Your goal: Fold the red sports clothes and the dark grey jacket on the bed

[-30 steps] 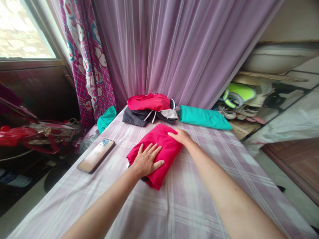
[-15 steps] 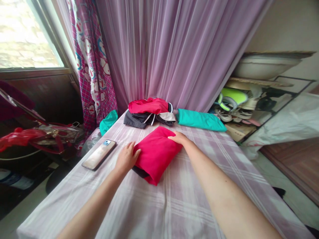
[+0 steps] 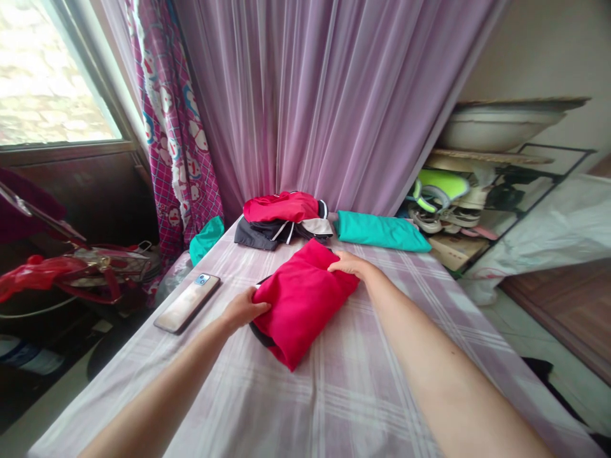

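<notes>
A folded red garment (image 3: 305,302) with black edging lies on the checked tablecloth (image 3: 267,407) in the middle of the table. My left hand (image 3: 245,310) grips its left edge, thumb on top and the other fingers tucked beneath. At the upper right corner my right hand (image 3: 351,266) pinches the cloth, with the fingertips partly hidden under it. Behind the garment sits a pile of clothes: a red piece (image 3: 281,207) on top of dark grey and black ones (image 3: 260,233). To the right of that pile is a folded teal cloth (image 3: 382,231).
A phone (image 3: 188,304) lies face down near the table's left edge. Beyond that edge hang a teal cloth (image 3: 206,239) and a patterned curtain (image 3: 174,152). Purple curtains (image 3: 305,95) stand behind the table. On the right is a rack (image 3: 515,159) with shoes and a basin.
My left hand has closed around the garment's left edge, where it lay flatter before. The garment has shifted slightly, and more of its black edging shows on the left.
</notes>
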Demonstrator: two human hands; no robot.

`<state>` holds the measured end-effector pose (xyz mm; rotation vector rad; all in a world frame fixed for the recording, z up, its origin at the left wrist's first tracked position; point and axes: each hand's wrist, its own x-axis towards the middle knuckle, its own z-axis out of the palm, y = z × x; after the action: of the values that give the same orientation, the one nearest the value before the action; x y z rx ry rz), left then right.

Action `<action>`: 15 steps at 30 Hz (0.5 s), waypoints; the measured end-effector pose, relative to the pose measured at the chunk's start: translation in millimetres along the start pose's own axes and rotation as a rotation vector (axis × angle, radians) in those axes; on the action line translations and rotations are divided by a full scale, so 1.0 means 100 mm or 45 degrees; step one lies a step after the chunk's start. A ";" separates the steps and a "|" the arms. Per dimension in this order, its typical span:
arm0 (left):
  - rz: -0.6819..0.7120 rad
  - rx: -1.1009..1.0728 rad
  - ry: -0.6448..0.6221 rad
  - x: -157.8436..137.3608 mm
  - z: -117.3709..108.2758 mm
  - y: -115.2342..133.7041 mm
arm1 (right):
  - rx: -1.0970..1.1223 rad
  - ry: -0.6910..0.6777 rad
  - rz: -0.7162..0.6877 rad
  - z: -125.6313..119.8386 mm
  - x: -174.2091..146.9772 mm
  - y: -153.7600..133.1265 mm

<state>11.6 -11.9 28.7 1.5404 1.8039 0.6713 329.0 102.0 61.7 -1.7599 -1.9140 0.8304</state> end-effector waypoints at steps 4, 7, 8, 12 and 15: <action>0.160 0.150 0.048 0.07 -0.24 0.44 | 0.166 0.092 -0.064 -0.32 -0.04 0.00; 0.433 0.425 0.304 0.15 -0.47 0.88 | 0.250 0.352 -0.261 -0.64 -0.07 -0.03; 0.525 0.503 0.387 0.17 -0.51 0.99 | 0.250 0.437 -0.324 -0.73 -0.11 -0.01; 0.870 0.648 0.467 0.10 -0.41 0.95 | 0.152 0.553 -0.402 -0.76 -0.46 0.31; 0.974 0.695 0.267 -0.04 -0.17 0.53 | 0.053 0.361 -0.235 -0.52 -0.79 0.78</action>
<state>33.0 -6.5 80.5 2.6737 1.5826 0.7281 431.2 33.4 55.7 -1.5542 -1.8213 0.5209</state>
